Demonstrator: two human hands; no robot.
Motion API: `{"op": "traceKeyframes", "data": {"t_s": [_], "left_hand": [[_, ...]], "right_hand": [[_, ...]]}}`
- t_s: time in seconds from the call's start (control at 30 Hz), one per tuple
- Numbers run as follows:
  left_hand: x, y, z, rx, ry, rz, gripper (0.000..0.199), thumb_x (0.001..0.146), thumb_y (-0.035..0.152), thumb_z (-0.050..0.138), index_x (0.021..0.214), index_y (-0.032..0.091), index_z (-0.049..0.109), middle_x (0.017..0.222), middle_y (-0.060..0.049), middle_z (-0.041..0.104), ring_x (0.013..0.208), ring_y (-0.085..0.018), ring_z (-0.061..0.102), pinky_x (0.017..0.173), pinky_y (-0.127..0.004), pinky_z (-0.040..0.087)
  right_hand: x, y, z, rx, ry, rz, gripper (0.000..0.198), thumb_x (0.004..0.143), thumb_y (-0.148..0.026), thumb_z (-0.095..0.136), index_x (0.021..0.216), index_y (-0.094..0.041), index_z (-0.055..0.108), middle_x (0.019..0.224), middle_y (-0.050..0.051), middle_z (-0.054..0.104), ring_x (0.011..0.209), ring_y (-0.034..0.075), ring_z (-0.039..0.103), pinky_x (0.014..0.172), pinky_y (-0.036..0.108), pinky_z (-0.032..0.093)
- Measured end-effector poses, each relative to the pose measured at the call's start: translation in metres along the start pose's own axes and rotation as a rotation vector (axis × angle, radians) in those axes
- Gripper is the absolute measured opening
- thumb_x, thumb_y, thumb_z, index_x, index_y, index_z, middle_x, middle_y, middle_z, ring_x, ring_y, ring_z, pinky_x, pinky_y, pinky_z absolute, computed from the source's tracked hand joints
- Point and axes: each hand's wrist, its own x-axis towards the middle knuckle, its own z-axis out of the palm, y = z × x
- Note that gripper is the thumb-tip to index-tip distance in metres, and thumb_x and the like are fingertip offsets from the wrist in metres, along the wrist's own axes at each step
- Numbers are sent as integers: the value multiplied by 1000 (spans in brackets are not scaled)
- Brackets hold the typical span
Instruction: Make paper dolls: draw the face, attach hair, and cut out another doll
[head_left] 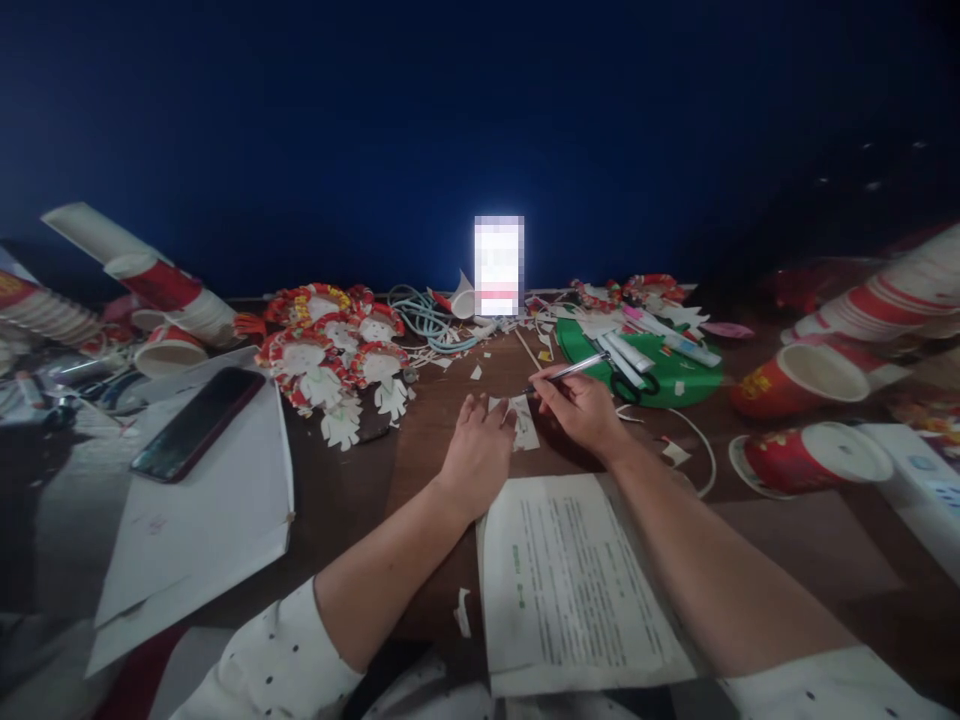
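Right hand: fingers closed round a pen; left hand: nearly flat, fingers extended, resting on white paper piece between both hands; printed sheet just behind

The brown table bears a paper piece and printed pages.

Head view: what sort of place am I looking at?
Likely a handicraft worktable: black-handled scissors, small white paper cutouts and scattered paper scraps lie on it. The right hand holds a pen.
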Motion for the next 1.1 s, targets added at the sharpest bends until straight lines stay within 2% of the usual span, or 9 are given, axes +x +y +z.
{"op": "traceKeyframes", "data": {"t_s": [0.17,0.33,0.53,1.1], "left_hand": [[0,1,-5,-2,-7,18,40,93,13,41,130,10,59,140,-14,57,136,-33,45,116,-55,29],[1,0,-11,-25,5,36,40,93,11,39,126,13,61,134,-13,62,138,-34,42,117,-67,15],[4,-3,-13,-32,-57,79,40,94,11,38,127,6,59,137,-17,59,130,-24,53,118,-43,30],[4,-4,-15,-35,-61,78,40,93,11,37,128,6,57,136,-16,60,128,-22,55,118,-41,30]], "right_hand": [[0,3,5,-110,-1,-87,26,93,-43,55,91,-22,70,84,5,74,77,19,69,79,31,52],[1,2,7,-179,15,-115,26,94,-41,52,89,-22,70,91,6,74,87,21,69,84,33,50],[2,1,7,-175,-12,-113,25,94,-40,52,92,-22,69,85,5,74,81,20,69,81,32,50],[3,0,10,-190,-42,-111,24,94,-40,52,90,-22,69,84,5,74,89,22,70,83,33,50]]}}
